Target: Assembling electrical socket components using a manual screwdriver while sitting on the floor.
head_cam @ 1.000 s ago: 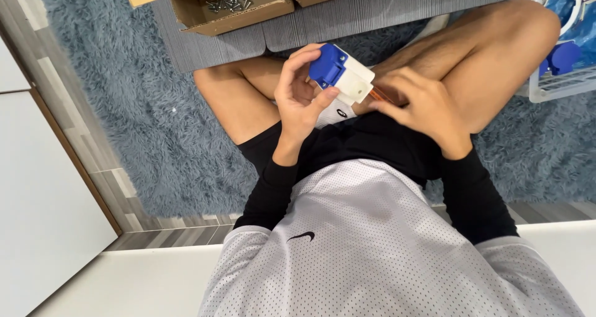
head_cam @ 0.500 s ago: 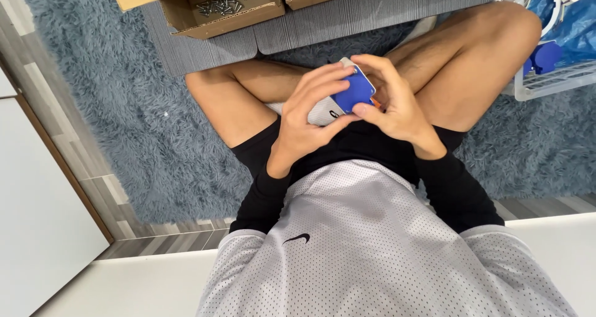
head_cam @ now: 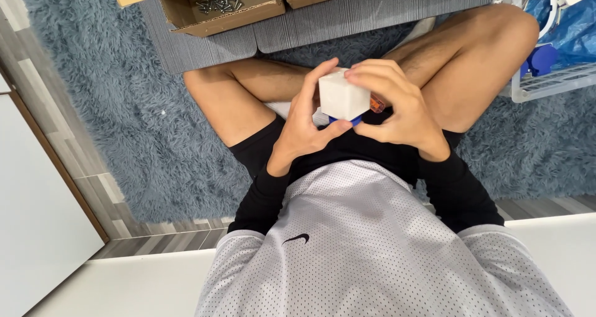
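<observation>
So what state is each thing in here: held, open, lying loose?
White block: held up between both hands, blue part underneath.
Left hand: gripping the block's left side.
Right hand: gripping its right side.
Cardboard box: open, loose screws inside.
White basket: on the rug, holding blue things.

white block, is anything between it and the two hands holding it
Nothing visible. The left hand and right hand both grip the white block directly, fingers on its sides, above the lap. A blue part shows just under it.

knees [head_cam: 490,37] flanking the hands [head_cam: 354,115], cardboard box [head_cam: 217,9] ahead, basket [head_cam: 546,84] right
</observation>
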